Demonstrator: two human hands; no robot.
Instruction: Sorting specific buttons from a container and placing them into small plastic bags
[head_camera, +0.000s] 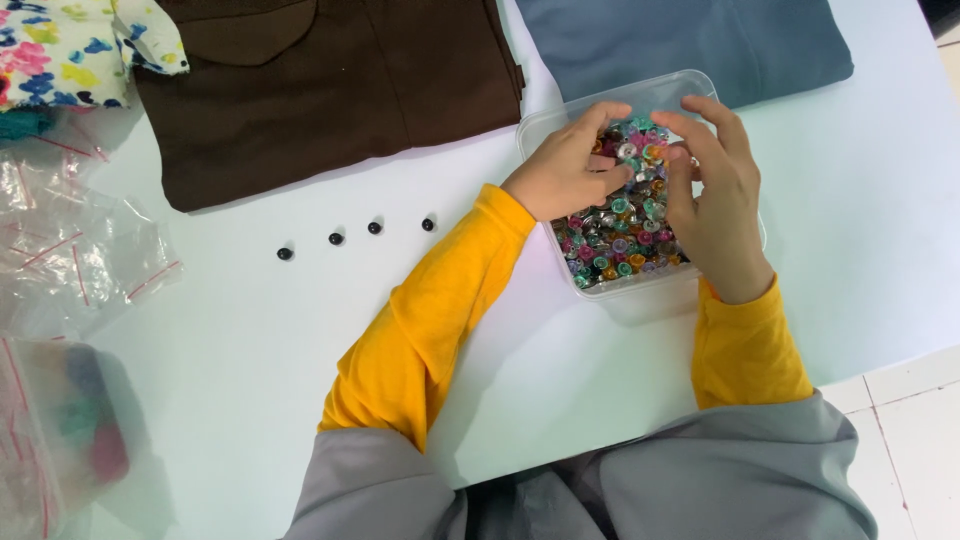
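In clear box (545, 125) | left hand (565, 165), right hand (715, 190) pinching beads (625, 235) (edges crowded) | table (250, 360) open

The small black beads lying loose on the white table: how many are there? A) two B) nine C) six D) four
D: four black beads lie in a loose row on the white table, left of the clear box where both hands are busy.

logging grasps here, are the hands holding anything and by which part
It cannot be told for sure. Both the left hand and right hand have fingertips down among the coloured beads in the clear box; any grip on a single bead is hidden.
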